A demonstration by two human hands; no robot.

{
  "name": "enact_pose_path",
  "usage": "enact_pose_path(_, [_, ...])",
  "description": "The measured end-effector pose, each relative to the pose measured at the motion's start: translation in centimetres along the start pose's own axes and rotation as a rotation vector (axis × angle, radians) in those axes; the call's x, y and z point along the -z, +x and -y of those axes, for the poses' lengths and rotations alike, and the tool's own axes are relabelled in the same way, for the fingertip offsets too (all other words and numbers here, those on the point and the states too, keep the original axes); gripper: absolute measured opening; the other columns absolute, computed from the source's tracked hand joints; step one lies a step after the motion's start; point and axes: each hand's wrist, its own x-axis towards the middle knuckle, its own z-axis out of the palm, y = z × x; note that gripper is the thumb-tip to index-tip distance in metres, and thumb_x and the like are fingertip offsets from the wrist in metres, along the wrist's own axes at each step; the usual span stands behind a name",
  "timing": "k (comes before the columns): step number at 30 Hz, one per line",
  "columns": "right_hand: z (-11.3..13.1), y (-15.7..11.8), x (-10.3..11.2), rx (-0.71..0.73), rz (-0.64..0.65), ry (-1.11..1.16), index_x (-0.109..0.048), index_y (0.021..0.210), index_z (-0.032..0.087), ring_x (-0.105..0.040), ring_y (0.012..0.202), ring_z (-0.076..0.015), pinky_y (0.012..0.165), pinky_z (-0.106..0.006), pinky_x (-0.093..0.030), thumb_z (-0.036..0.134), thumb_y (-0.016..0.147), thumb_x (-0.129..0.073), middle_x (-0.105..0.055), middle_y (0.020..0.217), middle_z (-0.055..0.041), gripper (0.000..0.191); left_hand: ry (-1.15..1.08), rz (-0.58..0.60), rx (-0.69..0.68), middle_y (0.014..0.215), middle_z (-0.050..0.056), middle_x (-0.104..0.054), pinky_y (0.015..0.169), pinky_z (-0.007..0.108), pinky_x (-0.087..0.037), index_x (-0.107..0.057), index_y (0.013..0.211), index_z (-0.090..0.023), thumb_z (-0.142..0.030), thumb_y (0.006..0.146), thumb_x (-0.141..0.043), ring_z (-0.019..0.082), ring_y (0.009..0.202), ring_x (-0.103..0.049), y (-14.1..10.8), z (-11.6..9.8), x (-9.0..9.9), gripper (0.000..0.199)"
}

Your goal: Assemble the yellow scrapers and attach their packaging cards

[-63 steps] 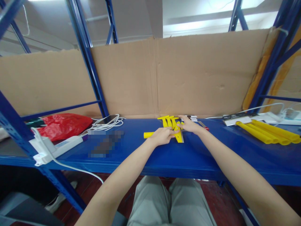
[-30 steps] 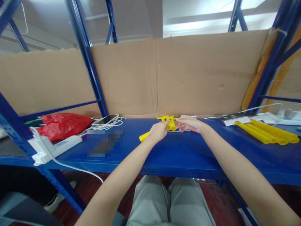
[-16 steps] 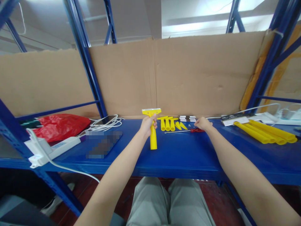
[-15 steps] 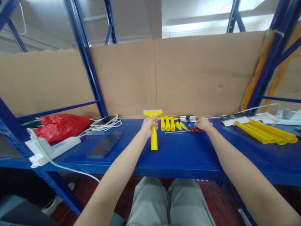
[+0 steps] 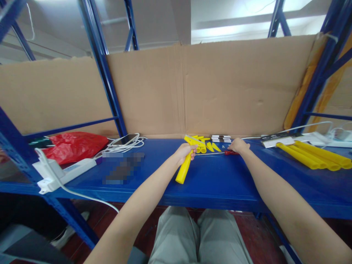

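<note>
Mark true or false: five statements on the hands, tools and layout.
1. The left hand holds a yellow plastic scraper. True.
2. The right hand is beside the red plastic bag. False: it is at the red-handled metal screwdriver.
3. The bag lies behind a white power strip. True.
4. The long yellow tubes lie left of the scraper. False: they lie right of it.
5. Brown cardboard stands behind the tools. True.

A yellow T-shaped scraper with a tubular handle (image 5: 184,169) is slanting over the blue metal shelf (image 5: 214,179). A red-handled screwdriver with a slim metal shaft (image 5: 228,152) is lying crosswise, shaft pointing left.
</note>
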Motion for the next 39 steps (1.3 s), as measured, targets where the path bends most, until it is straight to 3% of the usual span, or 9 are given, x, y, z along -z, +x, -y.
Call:
enact_pose_path(7, [0.5, -0.2, 0.1, 0.024, 0.010, -0.040, -0.067, 0.091, 0.018, -0.060, 0.103, -0.0263, 0.086, -0.040, -0.042, 0.019, 0.072, -0.058, -0.067, 0.098, -0.0104, 0.021, 0.084, 0.002, 0.048, 0.047, -0.007, -0.043, 0.034, 0.016, -0.027, -0.046, 0.068, -0.015, -0.007, 0.083, -0.051, 0.003, 0.032, -0.035, 0.5, 0.8, 0.2, 0.018])
enact_pose_path(17, [0.7, -0.1, -0.1, 0.020, 0.064, -0.048, -0.062, 0.113, 0.016, -0.057, 0.110, -0.0290, 0.089, -0.042, -0.043, 0.023, 0.074, -0.058, -0.065, 0.111, -0.0156, 0.040, 0.108, 0.010, 0.049, 0.046, -0.007, -0.044, 0.033, 0.015, -0.027, -0.046, 0.065, -0.015, -0.012, 0.080, -0.059, 0.003, 0.032, -0.035, 0.6, 0.9, 0.5, 0.020])
enact_pose_path(27, [0.7, 0.5, -1.0, 0.121, -0.038, 0.007, -0.068, 0.086, 0.015, -0.057, 0.106, -0.0328, 0.086, -0.045, -0.044, 0.024, 0.074, -0.059, -0.065, 0.104, -0.0180, 0.017, 0.086, 0.000, 0.016, 0.046, -0.006, -0.046, 0.033, 0.017, -0.027, -0.047, 0.068, -0.014, -0.004, 0.081, -0.049, 0.004, 0.032, -0.037, 0.5, 0.8, 0.5, 0.017])
enact_pose_path(29, [1.3, -0.1, -0.6, 0.218, -0.025, 0.072, -0.066, 0.077, 0.015, -0.060, 0.098, -0.0290, 0.083, -0.039, -0.045, 0.020, 0.077, -0.054, -0.067, 0.096, -0.0144, 0.014, 0.090, -0.001, 0.003, 0.046, -0.006, -0.046, 0.034, 0.017, -0.028, -0.048, 0.069, -0.014, -0.004, 0.082, -0.049, 0.005, 0.032, -0.037, 0.3, 0.7, 0.4, 0.017])
enact_pose_path(32, [3.1, -1.8, 0.1, 0.474, 0.013, 0.261, -0.063, 0.072, 0.015, -0.061, 0.081, -0.0203, 0.073, -0.027, -0.045, 0.016, 0.080, -0.048, -0.068, 0.082, -0.0069, 0.017, 0.106, -0.013, -0.006, 0.045, -0.006, -0.045, 0.034, 0.018, -0.027, -0.048, 0.067, -0.014, -0.005, 0.082, -0.049, 0.005, 0.032, -0.037, 0.1, 0.5, 0.2, 0.018])
enact_pose_path(35, [5.0, -3.9, 0.4, 0.615, -0.019, 0.473, -0.061, 0.078, 0.017, -0.059, 0.076, -0.0158, 0.070, -0.025, -0.045, 0.020, 0.082, -0.046, -0.067, 0.084, -0.0048, 0.016, 0.118, -0.021, -0.013, 0.045, -0.006, -0.045, 0.034, 0.018, -0.027, -0.047, 0.066, -0.014, -0.005, 0.083, -0.048, 0.004, 0.032, -0.036, 0.0, 0.4, 0.2, 0.020])
enact_pose_path(39, [6.5, -5.7, 0.2, 0.850, -0.014, 0.543, -0.058, 0.071, 0.019, -0.056, 0.075, -0.0164, 0.071, -0.026, -0.045, 0.025, 0.081, -0.048, -0.064, 0.081, -0.0028, 0.016, 0.101, -0.006, -0.036, 0.046, -0.006, -0.045, 0.035, 0.018, -0.028, -0.048, 0.067, -0.015, -0.007, 0.082, -0.052, 0.004, 0.032, -0.036, 0.2, 0.5, 0.3, 0.018])
